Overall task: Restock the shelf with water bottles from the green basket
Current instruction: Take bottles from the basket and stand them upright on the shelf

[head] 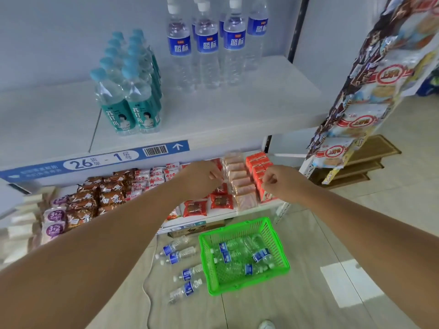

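The left hand [202, 179] and right hand [282, 184] hovered loosely curled, empty; clear blue-labelled plastic water bottles [224, 248] lay sideways in the green mesh plastic basket [237, 225] below, nearer the right.

L forearm [107, 233], R forearm [368, 224] bare; white shoe toe [267, 325] (btm edge, blurry)
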